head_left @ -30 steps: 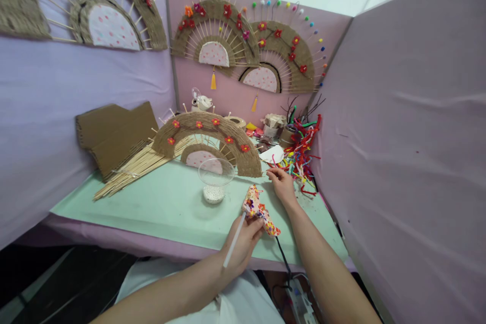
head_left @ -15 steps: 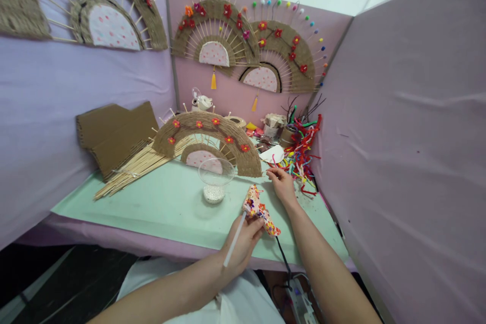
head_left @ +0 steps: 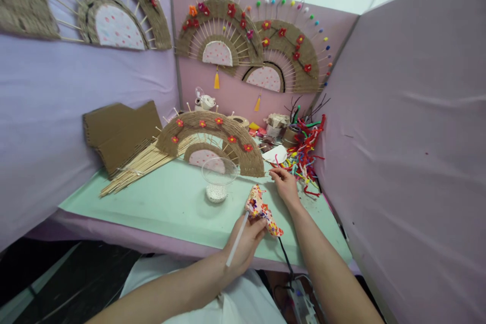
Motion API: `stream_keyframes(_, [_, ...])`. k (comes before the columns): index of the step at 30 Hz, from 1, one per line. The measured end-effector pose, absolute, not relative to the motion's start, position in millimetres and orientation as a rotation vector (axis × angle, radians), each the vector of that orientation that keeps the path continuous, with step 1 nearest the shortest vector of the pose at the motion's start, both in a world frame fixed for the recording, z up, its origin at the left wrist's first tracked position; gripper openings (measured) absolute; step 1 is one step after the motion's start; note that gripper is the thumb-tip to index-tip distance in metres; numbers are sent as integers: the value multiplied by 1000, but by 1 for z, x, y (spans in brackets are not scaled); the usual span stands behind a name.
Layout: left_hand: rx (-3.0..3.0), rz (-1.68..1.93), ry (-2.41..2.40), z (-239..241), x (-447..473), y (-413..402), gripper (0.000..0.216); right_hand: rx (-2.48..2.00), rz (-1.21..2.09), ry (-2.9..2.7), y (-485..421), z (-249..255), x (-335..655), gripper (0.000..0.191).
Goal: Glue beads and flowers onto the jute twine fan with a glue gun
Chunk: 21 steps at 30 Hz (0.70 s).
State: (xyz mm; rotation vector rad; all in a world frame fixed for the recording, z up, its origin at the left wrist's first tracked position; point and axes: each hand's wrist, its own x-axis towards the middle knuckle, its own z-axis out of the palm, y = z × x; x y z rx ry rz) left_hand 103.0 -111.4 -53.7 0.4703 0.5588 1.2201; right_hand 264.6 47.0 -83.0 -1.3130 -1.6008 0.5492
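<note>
My left hand (head_left: pixel 245 243) is wrapped round a flower-patterned hot glue gun (head_left: pixel 257 202), with a white glue stick (head_left: pixel 236 243) jutting from its back and a black cord below. My right hand (head_left: pixel 284 185) is closed in a pinch at the right end of a twine-wrapped fan (head_left: pixel 203 120), on the tip of a thin stick (head_left: pixel 267 172) that pokes out there. The fan stands upright and carries small red flowers and a pink-dotted half circle. In front of it sits a clear plastic cup (head_left: pixel 217 193) with white beads in the bottom.
Left of the fan lie a bundle of bamboo sticks (head_left: pixel 131 174) and brown cardboard (head_left: pixel 119 131). Coloured pipe cleaners (head_left: pixel 309 149) heap up at the right. Finished fans (head_left: pixel 218 17) hang on the back panel. A power strip (head_left: pixel 301 304) is below the table edge.
The whole view has shifted slightly, so things appear a little further right. Both hands keep the same grip and position relative to the fan and glue gun.
</note>
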Motion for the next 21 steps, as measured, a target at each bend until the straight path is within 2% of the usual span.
stream_keyframes(12, [467, 1215, 562, -55, 103, -112, 36, -1280, 567, -1497, 38, -70, 260, 25])
stream_keyframes(17, [513, 1217, 542, -53, 102, -112, 34, -1260, 507, -1337, 18, -50, 263, 38])
stream_keyframes(21, [535, 1203, 560, -49, 102, -113, 37, -1263, 545, -1296, -31, -39, 268, 38])
